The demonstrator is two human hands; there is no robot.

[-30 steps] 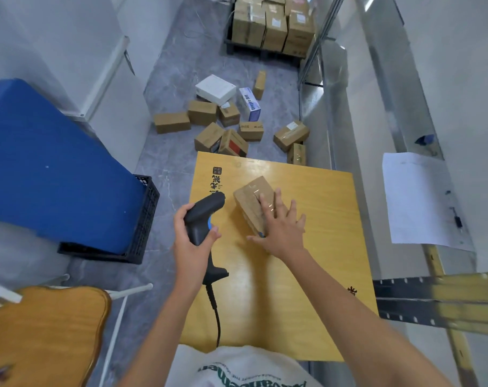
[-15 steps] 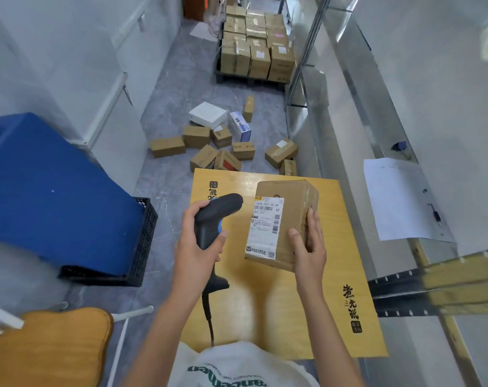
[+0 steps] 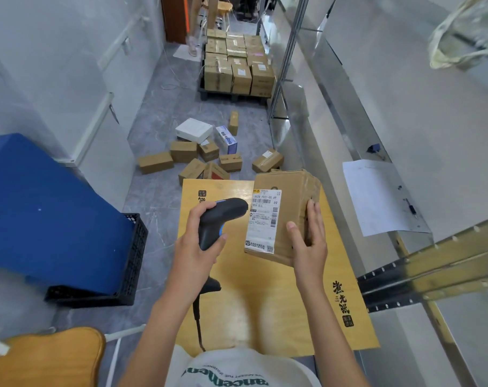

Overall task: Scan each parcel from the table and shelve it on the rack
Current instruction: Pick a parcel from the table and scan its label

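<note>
Lifted off the counter (image 3: 265,317), where it had lain flat under the right hand a second earlier, the cardboard parcel (image 3: 288,216) stood upright in the air with its shipping label (image 3: 262,219) turned toward the person, a little higher and closer than half a second before. That right hand (image 3: 309,241) grasped the parcel by its right side, thumb on the labelled face and fingers wrapped round the edge. Beside it the left hand (image 3: 192,247) stayed clenched round the grip of the black handheld scanner (image 3: 219,219), whose head pointed right, at the label, just apart from it; a cable ran down from the handle over the counter. With the label exposed and the scanner aimed, the scan looked to be the step in hand, and shelving on the rack (image 3: 432,269) at the right was not yet begun. On the label, "5028 PD21-00 69" could be read above a barcode, with another "69" beside it; the smaller lines were too fine to read. Printed on the yellow wooden counter were Chinese characters, near its right edge and again at its far-left corner. Beyond the counter, more cardboard boxes (image 3: 192,157) lay scattered on the grey floor (image 3: 153,191), and farther off a pallet stack (image 3: 237,71) stood.
</note>
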